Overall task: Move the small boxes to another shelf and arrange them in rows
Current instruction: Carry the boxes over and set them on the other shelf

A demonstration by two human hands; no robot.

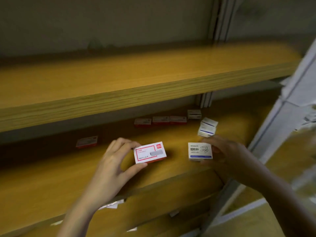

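Note:
My left hand (112, 161) grips a red-and-white small box (150, 152) above the middle wooden shelf (51, 182). To its right, my right hand (227, 154) holds a white box with a blue stripe (200, 151). Three red boxes (160, 120) lie in a row at the back of that shelf, with a white box (194, 114) right of them. One more red box (86, 142) sits alone further left. A small stack of white-and-blue boxes (207, 127) stands just behind my right hand.
A bare wooden shelf (119, 77) runs above. A grey metal upright (280, 120) borders the shelves on the right, and another post (220, 19) stands at the back. Lower shelf edges with paper labels (111, 205) show below.

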